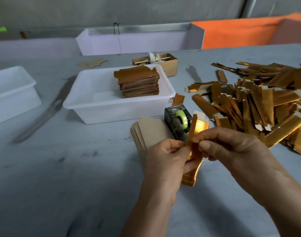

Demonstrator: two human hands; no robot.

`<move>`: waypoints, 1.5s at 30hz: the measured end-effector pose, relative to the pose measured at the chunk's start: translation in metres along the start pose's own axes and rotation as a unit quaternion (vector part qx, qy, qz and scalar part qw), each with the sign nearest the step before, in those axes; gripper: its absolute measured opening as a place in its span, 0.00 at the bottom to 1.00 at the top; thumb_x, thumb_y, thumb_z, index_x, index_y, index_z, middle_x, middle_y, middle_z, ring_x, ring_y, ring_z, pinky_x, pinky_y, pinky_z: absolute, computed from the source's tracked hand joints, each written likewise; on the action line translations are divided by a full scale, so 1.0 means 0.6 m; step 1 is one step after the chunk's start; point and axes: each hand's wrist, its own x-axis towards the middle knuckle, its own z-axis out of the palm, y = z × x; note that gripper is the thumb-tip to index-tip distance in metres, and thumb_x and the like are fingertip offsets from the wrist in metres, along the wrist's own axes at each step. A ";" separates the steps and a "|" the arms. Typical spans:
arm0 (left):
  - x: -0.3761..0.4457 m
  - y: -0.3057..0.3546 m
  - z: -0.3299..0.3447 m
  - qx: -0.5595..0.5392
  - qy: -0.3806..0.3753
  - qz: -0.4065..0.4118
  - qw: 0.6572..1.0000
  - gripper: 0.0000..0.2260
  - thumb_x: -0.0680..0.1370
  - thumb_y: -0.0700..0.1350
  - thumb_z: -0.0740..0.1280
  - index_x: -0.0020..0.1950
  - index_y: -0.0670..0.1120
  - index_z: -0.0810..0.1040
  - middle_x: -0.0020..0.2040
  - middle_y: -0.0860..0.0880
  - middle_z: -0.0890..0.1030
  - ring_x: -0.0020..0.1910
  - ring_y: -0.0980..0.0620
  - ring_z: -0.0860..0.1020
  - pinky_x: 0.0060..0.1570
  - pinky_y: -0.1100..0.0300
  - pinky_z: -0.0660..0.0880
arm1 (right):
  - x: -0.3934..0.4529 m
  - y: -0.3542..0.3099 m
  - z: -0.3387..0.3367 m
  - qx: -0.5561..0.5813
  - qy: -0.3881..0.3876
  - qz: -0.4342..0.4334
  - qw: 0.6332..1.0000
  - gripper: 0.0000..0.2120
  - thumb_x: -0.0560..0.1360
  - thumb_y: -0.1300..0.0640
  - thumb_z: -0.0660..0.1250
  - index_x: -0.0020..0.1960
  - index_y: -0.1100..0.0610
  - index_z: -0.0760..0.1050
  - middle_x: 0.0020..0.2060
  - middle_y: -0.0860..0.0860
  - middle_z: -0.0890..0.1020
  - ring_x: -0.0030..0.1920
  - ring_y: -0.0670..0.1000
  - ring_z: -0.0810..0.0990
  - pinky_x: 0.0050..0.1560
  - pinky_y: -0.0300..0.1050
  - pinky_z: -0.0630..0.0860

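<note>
A narrow gold foil card strip (193, 166) is held upright between both hands above the grey table. My left hand (166, 159) pinches its left edge with thumb and fingers. My right hand (231, 146) pinches the strip's upper part from the right. Just behind the hands stands a dark tape dispenser (178, 122) with a green roll. A stack of beige cards (149, 132) lies to its left. A large loose pile of gold strips (259, 103) covers the table at right.
A white plastic tub (88, 106) holds a stack of finished gold pieces (139, 82). Another white tub (12, 93) sits at far left. A small cardboard box (170, 64) of odds and ends stands behind. White and orange boards line the table's back edge.
</note>
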 end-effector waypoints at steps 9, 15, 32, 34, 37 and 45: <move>-0.012 0.008 0.002 0.014 -0.028 0.017 0.999 0.03 0.77 0.34 0.67 0.46 0.40 0.80 0.40 0.45 0.86 0.38 0.50 0.85 0.40 0.60 0.82 | 0.005 0.011 0.007 -0.103 0.065 0.012 0.993 0.20 0.69 0.55 0.70 0.57 0.45 0.65 0.35 0.44 0.81 0.40 0.37 0.79 0.36 0.31 0.74; -0.016 0.009 -0.003 0.017 -0.048 0.001 0.999 0.05 0.78 0.40 0.67 0.48 0.40 0.81 0.43 0.43 0.86 0.41 0.47 0.85 0.48 0.52 0.82 | 0.007 0.007 0.013 -0.169 0.068 0.019 0.983 0.19 0.71 0.54 0.70 0.55 0.45 0.63 0.37 0.42 0.80 0.38 0.38 0.78 0.32 0.26 0.72; -0.026 -0.043 0.034 0.156 0.158 0.252 0.942 0.05 0.77 0.44 0.68 0.41 0.52 0.79 0.35 0.55 0.83 0.35 0.57 0.82 0.38 0.57 0.81 | 0.006 -0.006 0.034 -0.278 0.162 0.025 0.947 0.20 0.66 0.45 0.73 0.46 0.47 0.62 0.29 0.38 0.69 0.30 0.40 0.71 0.28 0.34 0.67; -0.024 -0.045 0.026 0.149 0.170 0.255 0.940 0.05 0.77 0.44 0.68 0.42 0.52 0.79 0.36 0.53 0.83 0.36 0.55 0.83 0.39 0.53 0.81 | 0.006 0.002 0.030 -0.295 0.147 0.035 0.943 0.23 0.61 0.34 0.65 0.45 0.48 0.63 0.28 0.40 0.70 0.29 0.39 0.70 0.28 0.35 0.67; -0.018 -0.037 0.017 0.085 0.142 0.214 0.963 0.05 0.77 0.45 0.68 0.42 0.53 0.79 0.39 0.53 0.85 0.39 0.53 0.84 0.39 0.56 0.82 | 0.005 0.016 0.020 -0.246 0.144 0.034 0.958 0.28 0.57 0.30 0.57 0.46 0.49 0.68 0.29 0.41 0.73 0.31 0.40 0.73 0.28 0.33 0.66; 0.000 -0.021 0.018 0.077 0.078 0.134 0.985 0.04 0.79 0.42 0.65 0.48 0.47 0.80 0.44 0.49 0.85 0.43 0.49 0.85 0.47 0.51 0.82 | 0.025 0.030 0.038 0.083 0.081 0.092 0.989 0.13 0.63 0.44 0.71 0.43 0.51 0.78 0.35 0.46 0.83 0.37 0.43 0.81 0.32 0.30 0.74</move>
